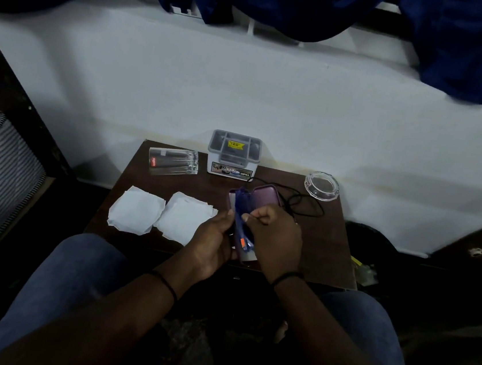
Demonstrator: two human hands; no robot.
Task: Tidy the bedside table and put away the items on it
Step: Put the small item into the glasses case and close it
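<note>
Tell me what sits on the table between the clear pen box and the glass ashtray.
In the head view, the white lidded container stands between the clear pen box and the glass ashtray, along the table's far edge.

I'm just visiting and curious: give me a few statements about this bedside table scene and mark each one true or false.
1. Both hands, left hand and right hand, are at the open purple case. True.
2. Two white tissues lie on the table's left part. True.
3. The glass ashtray sits between the tissues. False: it stands at the far right corner.
4. The white organiser box lies on its side. False: it stands upright at the back edge.
5. A black cord lies beyond the case. True.
</note>
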